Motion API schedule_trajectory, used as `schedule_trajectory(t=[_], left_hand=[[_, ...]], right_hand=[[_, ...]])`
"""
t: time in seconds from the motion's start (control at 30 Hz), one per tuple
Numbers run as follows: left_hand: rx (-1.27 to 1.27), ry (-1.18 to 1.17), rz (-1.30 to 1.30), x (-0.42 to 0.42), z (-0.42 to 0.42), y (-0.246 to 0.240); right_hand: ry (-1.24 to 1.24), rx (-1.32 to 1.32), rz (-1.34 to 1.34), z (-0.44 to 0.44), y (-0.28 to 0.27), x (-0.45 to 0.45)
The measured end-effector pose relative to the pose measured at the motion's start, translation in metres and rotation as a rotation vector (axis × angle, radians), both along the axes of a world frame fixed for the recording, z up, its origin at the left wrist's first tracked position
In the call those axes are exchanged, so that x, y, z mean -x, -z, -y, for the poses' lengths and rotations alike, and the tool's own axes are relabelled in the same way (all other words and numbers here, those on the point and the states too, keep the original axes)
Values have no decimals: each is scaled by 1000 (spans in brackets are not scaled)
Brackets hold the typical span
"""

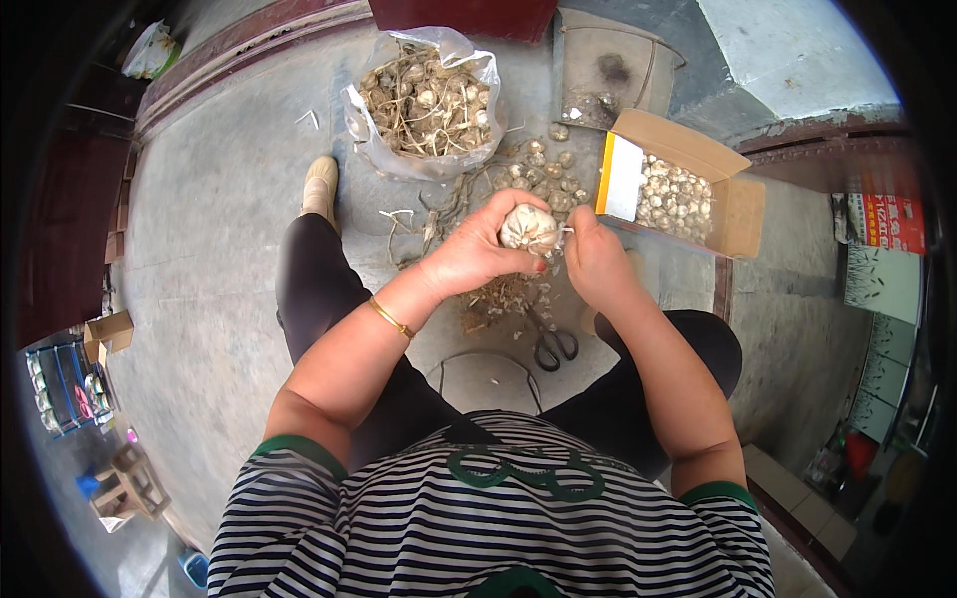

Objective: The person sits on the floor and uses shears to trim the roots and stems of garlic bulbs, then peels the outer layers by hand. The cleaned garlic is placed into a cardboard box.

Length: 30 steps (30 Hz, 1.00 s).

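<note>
My left hand (482, 250) holds a whitish garlic bulb (528, 230) between thumb and fingers. Close to its right side, my right hand (598, 258) pinches a pale strip of garlic skin (566, 229). Beneath the hands lies a heap of dry roots and peelings (497, 299) on the concrete floor. Black-handled scissors (555, 347) rest beside that heap, their blades partly covered by scraps. Several loose garlic bulbs (553, 170) are spread on the floor just beyond my hands, with cut dry stalks (448, 202) to their left.
A clear plastic bag (359, 142) full of garlic with stalks stands at the far side. Right of the loose bulbs, an open cardboard box (677, 123) contains trimmed bulbs (673, 198). Behind it is a grey container with a wire handle (613, 60). My shoe (321, 176) is at the left.
</note>
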<state>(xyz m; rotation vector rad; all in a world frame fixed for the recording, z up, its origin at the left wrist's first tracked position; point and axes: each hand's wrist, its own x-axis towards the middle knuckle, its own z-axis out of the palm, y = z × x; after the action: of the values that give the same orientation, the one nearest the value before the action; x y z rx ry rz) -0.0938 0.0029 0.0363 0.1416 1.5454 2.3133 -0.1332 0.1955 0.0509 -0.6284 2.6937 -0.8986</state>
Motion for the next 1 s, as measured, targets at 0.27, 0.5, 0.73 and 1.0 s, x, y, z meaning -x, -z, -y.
schedule_trajectory(t=[0.27, 0.5, 0.73, 1.0], left_hand=[[25, -26, 106, 7, -2, 10], [41, -66, 99, 11, -11, 11], [-45, -152, 132, 38, -10, 20], [282, -160, 80, 76, -80, 45]], right_hand=[[167, 350, 378, 0, -9, -3], [162, 277, 167, 14, 10, 5], [-227, -103, 539, -5, 10, 70], [-132, 529, 949, -38, 28, 117]])
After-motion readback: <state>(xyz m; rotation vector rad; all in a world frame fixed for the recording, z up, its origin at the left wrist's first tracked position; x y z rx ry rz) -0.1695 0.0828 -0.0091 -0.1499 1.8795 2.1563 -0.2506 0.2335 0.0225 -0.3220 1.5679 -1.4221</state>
